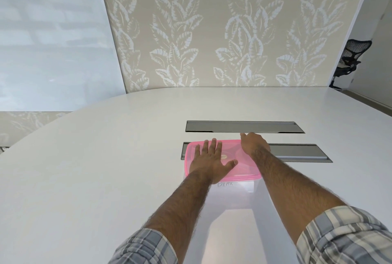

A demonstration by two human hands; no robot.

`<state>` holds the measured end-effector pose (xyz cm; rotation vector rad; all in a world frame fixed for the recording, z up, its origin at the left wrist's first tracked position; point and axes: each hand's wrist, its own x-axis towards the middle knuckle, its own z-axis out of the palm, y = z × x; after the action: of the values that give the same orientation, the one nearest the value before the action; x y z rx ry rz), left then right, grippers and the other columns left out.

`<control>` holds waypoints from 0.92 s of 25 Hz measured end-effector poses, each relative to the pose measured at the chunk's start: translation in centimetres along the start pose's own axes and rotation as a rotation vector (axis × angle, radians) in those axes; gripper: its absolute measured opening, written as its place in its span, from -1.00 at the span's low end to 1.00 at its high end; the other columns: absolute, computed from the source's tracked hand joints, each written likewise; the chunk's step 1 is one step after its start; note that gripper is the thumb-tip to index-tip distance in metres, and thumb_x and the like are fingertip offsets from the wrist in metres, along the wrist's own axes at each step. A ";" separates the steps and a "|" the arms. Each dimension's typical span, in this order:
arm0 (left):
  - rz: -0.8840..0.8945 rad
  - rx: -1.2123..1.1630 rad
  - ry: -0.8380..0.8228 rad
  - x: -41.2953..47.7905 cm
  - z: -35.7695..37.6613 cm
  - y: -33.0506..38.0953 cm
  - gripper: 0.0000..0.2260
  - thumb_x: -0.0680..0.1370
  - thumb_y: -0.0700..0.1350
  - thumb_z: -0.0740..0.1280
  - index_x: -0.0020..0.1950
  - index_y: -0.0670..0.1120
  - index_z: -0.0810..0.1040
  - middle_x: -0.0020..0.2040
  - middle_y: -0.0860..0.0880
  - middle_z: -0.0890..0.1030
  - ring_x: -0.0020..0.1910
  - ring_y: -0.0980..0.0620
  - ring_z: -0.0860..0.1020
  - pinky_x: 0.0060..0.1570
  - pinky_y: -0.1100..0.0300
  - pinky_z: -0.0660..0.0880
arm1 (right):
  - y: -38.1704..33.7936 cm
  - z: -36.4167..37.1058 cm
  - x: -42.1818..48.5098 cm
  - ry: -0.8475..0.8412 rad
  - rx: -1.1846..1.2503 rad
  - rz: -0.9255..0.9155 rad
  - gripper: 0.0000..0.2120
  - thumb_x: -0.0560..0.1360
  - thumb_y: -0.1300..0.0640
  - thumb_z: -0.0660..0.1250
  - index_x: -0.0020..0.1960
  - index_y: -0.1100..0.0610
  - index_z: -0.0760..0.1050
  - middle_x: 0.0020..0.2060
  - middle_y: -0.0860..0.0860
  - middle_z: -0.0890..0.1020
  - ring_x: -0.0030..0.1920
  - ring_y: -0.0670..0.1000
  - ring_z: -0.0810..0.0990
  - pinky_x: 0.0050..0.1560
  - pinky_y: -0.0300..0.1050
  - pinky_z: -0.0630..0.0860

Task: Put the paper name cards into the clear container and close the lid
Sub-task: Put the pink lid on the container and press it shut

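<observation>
A clear container stands on the white table, with a translucent pink lid lying on top of it. A white card with handwriting shows through the container's near wall. My left hand lies flat on the left half of the lid, fingers spread. My right hand rests on the lid's far right corner, fingers curled over the edge and partly hidden.
Two grey recessed cable trays are set into the table: one beyond the container, one partly under it and running right. A black mesh office chair stands at the far right. A leaf-patterned wall lies behind the table.
</observation>
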<state>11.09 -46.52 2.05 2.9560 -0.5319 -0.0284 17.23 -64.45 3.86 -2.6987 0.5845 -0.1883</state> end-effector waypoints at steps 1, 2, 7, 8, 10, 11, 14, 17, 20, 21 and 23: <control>0.000 0.000 0.001 0.0 0.0 0.0 -0.17 0.53 0.45 -0.19 0.64 -0.03 -0.19 0.63 -0.02 -0.24 0.60 -0.06 -0.25 0.53 -0.14 -0.26 | 0.1 0.1 0.1 0.014 0.007 0.003 -0.45 0.64 -0.15 -0.04 0.26 0.19 0.54 0.20 0.15 0.62 0.18 0.19 0.59 0.16 0.05 0.48; 0.000 -0.002 0.002 0.0 0.0 0.0 -0.17 0.53 0.45 -0.18 0.64 -0.03 -0.19 0.63 -0.01 -0.24 0.60 -0.05 -0.26 0.53 -0.13 -0.26 | 0.1 0.2 0.1 0.032 0.014 0.004 -0.44 0.64 -0.15 -0.05 0.23 0.20 0.56 0.18 0.16 0.63 0.16 0.19 0.60 0.14 0.05 0.49; -0.002 0.001 0.000 0.1 -0.1 0.0 -0.17 0.53 0.45 -0.16 0.64 -0.04 -0.17 0.63 -0.01 -0.22 0.60 -0.05 -0.25 0.53 -0.14 -0.26 | 0.4 0.5 -0.1 0.073 0.044 -0.005 -0.42 0.64 -0.15 -0.04 0.16 0.23 0.58 0.12 0.17 0.66 0.11 0.20 0.62 0.10 0.05 0.50; -0.002 -0.001 -0.003 0.1 -0.1 0.0 -0.17 0.53 0.45 -0.16 0.64 -0.04 -0.17 0.63 -0.01 -0.22 0.60 -0.05 -0.25 0.53 -0.14 -0.26 | 0.4 0.4 -0.2 0.072 0.048 -0.010 -0.42 0.64 -0.16 -0.04 0.15 0.23 0.59 0.12 0.17 0.66 0.10 0.20 0.62 0.08 0.05 0.50; -0.003 -0.002 -0.003 0.0 -0.1 0.1 -0.18 0.53 0.45 -0.16 0.64 -0.03 -0.17 0.63 -0.01 -0.22 0.60 -0.05 -0.25 0.53 -0.13 -0.25 | 0.5 0.2 -0.4 0.068 0.056 -0.018 -0.41 0.63 -0.17 -0.05 0.15 0.22 0.59 0.11 0.17 0.66 0.09 0.20 0.62 0.07 0.05 0.50; -0.002 -0.003 -0.001 0.0 -0.2 0.1 -0.18 0.53 0.44 -0.16 0.64 -0.03 -0.17 0.63 -0.01 -0.22 0.60 -0.05 -0.24 0.53 -0.13 -0.25 | 0.6 0.1 -0.5 0.063 0.056 -0.022 -0.41 0.63 -0.17 -0.06 0.16 0.22 0.58 0.11 0.17 0.66 0.09 0.20 0.62 0.08 0.05 0.50; 0.002 -0.005 0.001 -0.1 -0.3 0.1 -0.18 0.54 0.44 -0.16 0.64 -0.03 -0.16 0.63 -0.01 -0.21 0.60 -0.05 -0.23 0.53 -0.13 -0.24 | 0.8 -0.2 -1.1 0.031 0.052 -0.012 -0.41 0.63 -0.17 -0.06 0.19 0.22 0.56 0.14 0.16 0.64 0.13 0.19 0.61 0.12 0.05 0.49; 0.003 0.003 0.000 -0.1 -0.3 0.0 -0.19 0.54 0.44 -0.17 0.64 -0.02 -0.17 0.63 0.00 -0.21 0.60 -0.04 -0.23 0.54 -0.13 -0.23 | 1.0 -0.3 -2.2 0.032 0.043 0.011 -0.40 0.64 -0.18 -0.08 0.17 0.21 0.57 0.11 0.15 0.66 0.11 0.18 0.62 0.10 0.05 0.49; 0.003 0.009 -0.001 -0.1 -0.2 0.1 -0.19 0.53 0.44 -0.18 0.64 -0.02 -0.17 0.63 -0.01 -0.20 0.61 -0.04 -0.22 0.54 -0.14 -0.22 | 1.4 0.2 -3.8 0.072 -0.005 0.039 -0.35 0.62 -0.24 -0.13 0.11 0.18 0.59 0.04 0.13 0.68 0.05 0.18 0.64 -0.01 0.03 0.49; 0.004 0.010 0.000 -0.1 -0.2 0.1 -0.18 0.53 0.45 -0.19 0.64 -0.02 -0.17 0.63 0.00 -0.20 0.61 -0.04 -0.22 0.54 -0.14 -0.22 | 1.7 0.4 -4.3 0.087 -0.007 0.051 -0.33 0.61 -0.26 -0.14 0.11 0.17 0.58 0.03 0.12 0.68 0.04 0.18 0.64 -0.05 0.02 0.47; 0.008 0.011 0.001 0.0 -0.2 0.1 -0.18 0.52 0.45 -0.19 0.64 -0.01 -0.17 0.63 0.00 -0.20 0.61 -0.04 -0.22 0.54 -0.14 -0.22 | 2.4 0.7 -5.1 0.102 0.010 0.077 -0.29 0.58 -0.30 -0.16 0.14 0.16 0.57 0.03 0.12 0.68 0.03 0.17 0.64 -0.07 0.02 0.46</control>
<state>11.05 -46.64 2.25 2.9641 -0.5451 -0.0240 11.87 -64.06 2.05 -2.6635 0.7143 -0.3083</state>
